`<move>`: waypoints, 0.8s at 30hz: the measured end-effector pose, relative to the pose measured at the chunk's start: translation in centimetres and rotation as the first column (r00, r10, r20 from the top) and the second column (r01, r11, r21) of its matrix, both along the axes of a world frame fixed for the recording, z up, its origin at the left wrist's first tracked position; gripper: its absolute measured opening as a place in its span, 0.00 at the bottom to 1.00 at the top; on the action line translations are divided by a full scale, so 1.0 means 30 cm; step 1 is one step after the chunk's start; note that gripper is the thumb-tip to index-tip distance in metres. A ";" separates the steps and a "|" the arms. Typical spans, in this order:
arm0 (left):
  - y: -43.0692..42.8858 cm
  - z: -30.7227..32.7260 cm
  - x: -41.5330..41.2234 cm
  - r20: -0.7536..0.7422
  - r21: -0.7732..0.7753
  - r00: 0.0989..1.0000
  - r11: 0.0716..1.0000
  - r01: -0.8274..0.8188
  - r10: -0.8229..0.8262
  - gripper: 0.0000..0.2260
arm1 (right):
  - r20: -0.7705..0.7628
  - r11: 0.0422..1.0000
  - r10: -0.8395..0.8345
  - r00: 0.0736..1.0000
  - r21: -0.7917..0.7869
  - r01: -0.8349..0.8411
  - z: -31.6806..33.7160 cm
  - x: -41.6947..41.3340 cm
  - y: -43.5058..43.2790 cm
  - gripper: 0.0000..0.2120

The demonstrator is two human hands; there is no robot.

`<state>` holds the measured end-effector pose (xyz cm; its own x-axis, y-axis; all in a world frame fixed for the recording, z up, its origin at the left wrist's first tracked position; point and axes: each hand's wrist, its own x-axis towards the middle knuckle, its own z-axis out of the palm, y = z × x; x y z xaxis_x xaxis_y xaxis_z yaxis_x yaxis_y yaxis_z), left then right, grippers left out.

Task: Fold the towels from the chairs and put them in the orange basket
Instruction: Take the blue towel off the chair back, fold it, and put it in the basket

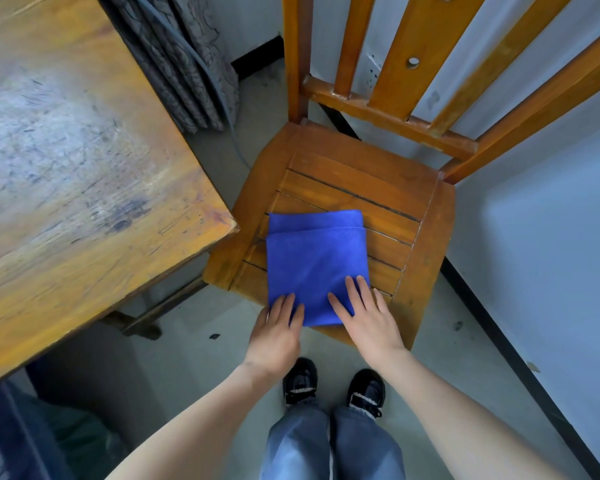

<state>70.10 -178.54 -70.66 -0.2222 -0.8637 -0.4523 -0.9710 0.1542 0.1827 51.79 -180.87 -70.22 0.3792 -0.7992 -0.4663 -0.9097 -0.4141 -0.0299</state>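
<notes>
Blue towel [314, 261] lies folded on chair seat [357, 174], toward 6 o'clock. Left hand [278, 329] and right hand [366, 317] rest flat, fingers straight, on its 7 and 5 o'clock corners. Judged: folding step; next, another fold or a lift. Orange basket not in sight.

the blue towel [312, 265] is showing as soft matt cloth with a fine nap. the wooden chair [426, 237] is gleaming under orange varnish, its slats looking scuffed. the worktop [66, 168] is showing dull, scratched grey wood amid its varnish. the curtain [187, 64] is hanging as patterned cloth; the floor [194, 327] is looking matt
</notes>
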 end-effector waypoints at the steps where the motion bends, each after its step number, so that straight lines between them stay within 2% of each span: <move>1: -0.003 -0.008 -0.005 0.018 0.047 0.999 0.999 0.029 -0.029 0.32 | 0.008 1.000 0.006 1.000 -0.002 -0.006 -0.009 0.002 -0.012 0.39; 2: -0.012 -0.007 -0.010 0.037 0.079 0.998 0.995 0.055 -0.058 0.34 | 0.015 1.000 0.013 1.000 -0.006 -0.013 -0.016 0.003 -0.024 0.38; 5: -0.020 -0.018 -0.012 0.088 0.044 0.991 0.994 0.097 -0.101 0.37 | 0.047 0.998 0.023 0.999 -0.055 -0.020 -0.021 0.010 -0.058 0.35; 8: -0.017 -0.019 -0.021 0.109 0.034 0.992 0.997 0.063 -0.067 0.41 | 0.148 0.987 0.056 0.987 -0.156 -0.033 -0.002 0.015 -0.063 0.25; 10: -0.020 -0.012 -0.029 0.094 -0.012 0.995 0.999 0.037 -0.036 0.39 | 0.224 0.958 0.129 0.966 -0.280 -0.063 -0.001 0.004 -0.050 0.17; 15: -0.064 0.016 -0.020 0.056 -0.195 0.998 0.980 0.030 -0.020 0.24 | 0.289 0.875 0.199 0.937 -0.482 -0.037 0.019 -0.024 -0.018 0.19; 18: -0.054 0.066 -0.004 0.006 -0.223 0.999 0.973 0.053 -0.053 0.22 | 0.309 0.828 0.211 0.927 -0.560 -0.002 0.061 -0.027 0.012 0.17; 20: -0.049 0.124 0.005 -0.004 -0.230 0.998 0.971 0.061 -0.063 0.21 | 0.332 0.818 0.225 0.916 -0.575 0.008 0.106 -0.023 0.027 0.16; 24: -0.028 0.267 0.015 0.002 -0.217 0.997 0.973 0.079 -0.081 0.20 | 0.334 0.844 0.237 0.912 -0.536 -0.023 0.229 -0.019 0.046 0.22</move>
<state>70.54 -179.38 -62.64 -0.2972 -0.9203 -0.2544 -0.9527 0.2680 0.1433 51.22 -179.50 -63.34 0.5546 -0.8092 0.1938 -0.8084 -0.5792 -0.1049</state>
